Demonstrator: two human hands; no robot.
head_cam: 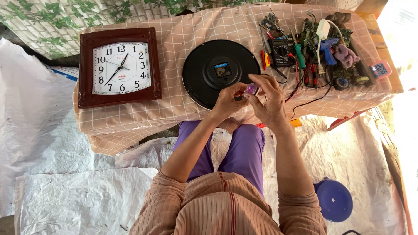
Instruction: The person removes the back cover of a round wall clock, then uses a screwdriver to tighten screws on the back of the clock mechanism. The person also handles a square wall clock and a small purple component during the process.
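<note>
both hands on a small purple piece above the clock back

my left hand [226, 102] and my right hand [267, 102] meet over the near edge of the low table [174, 109], which is covered in a pink checked cloth. between the fingertips of both hands i pinch a small purple object [251, 89], rounded and shiny; it is too small to tell what it is. my left fingers close on it from the left, my right fingers curl over it from the right, so both grips are pressed together on that one piece.

just beyond my hands lies a round black clock back [221, 72], face down, with a square movement in its middle. well to the left lies a square wall clock [119, 67] in a dark red-brown frame, face up. to the right sits a black multimeter [281, 53] among screwdrivers, wires and circuit boards, with a blue glue gun [327, 48] beside them. a blue bowl [333, 200] rests on the white sheet by my right elbow.
</note>
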